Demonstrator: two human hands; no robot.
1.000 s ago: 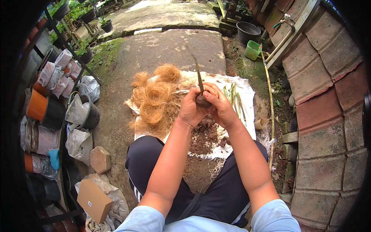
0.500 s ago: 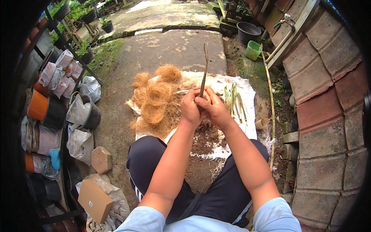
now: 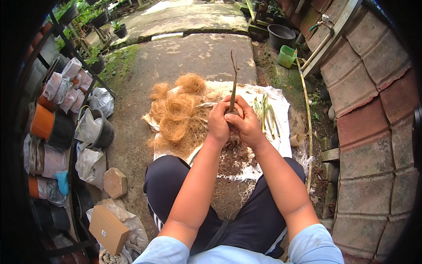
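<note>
Both hands are cupped together over a white sack (image 3: 282, 145). Between them stands a thin brown stem cutting (image 3: 233, 90), upright and forked at its tip. A dark clump of soil (image 3: 231, 112) shows around its base. My left hand (image 3: 218, 123) wraps the clump from the left, and my right hand (image 3: 247, 126) closes on it from the right, thumb across the front. The clump's underside is hidden by the fingers. Left of the hands lie several balls of brown coconut fibre (image 3: 178, 114). Long green cut leaves (image 3: 265, 115) rest to the right. Loose soil (image 3: 232, 159) lies below my hands.
On the left stand a black bucket (image 3: 104, 132), wrapped pots (image 3: 66, 83), a hexagonal block (image 3: 115, 182) and a cardboard box (image 3: 108, 229). A yellowish hose (image 3: 307, 119) runs along the right, beside roof tiles (image 3: 365, 154). A green container (image 3: 287, 56) and black basin (image 3: 281, 36) sit far right.
My hands have shifted slightly around the base of the cutting, with more of the soil clump showing between them. The cutting stays upright, and the surroundings look the same.
</note>
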